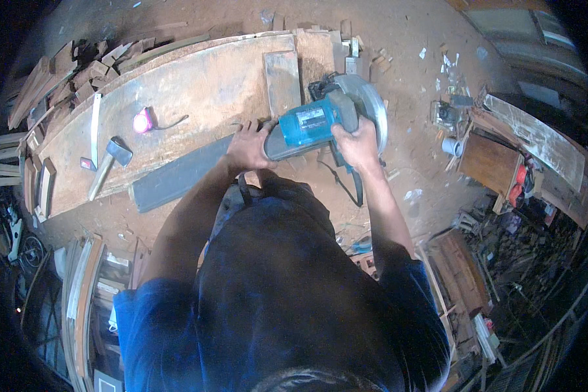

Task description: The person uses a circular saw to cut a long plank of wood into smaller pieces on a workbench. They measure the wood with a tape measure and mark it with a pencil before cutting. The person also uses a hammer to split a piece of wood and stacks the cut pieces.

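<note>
A teal circular saw (310,124) with a grey blade guard lies across the right end of a long dark grey plank (183,171). My right hand (359,145) is closed around the saw's rear handle; its blade is hidden by the guard. On the plank, just left of the saw's motor, my left hand (249,145) presses down with its fingers spread towards the far edge. Beneath lies a pale wooden workbench (196,85). A short board (282,85) rests on it, beyond the saw.
On the bench's left part lie a hammer (111,160), a metal square (95,130) and a pink-and-white round object (144,121). Offcuts (91,75) are heaped along its far left side. A black cord (346,186) hangs below the saw. A wooden box (489,162) stands at right.
</note>
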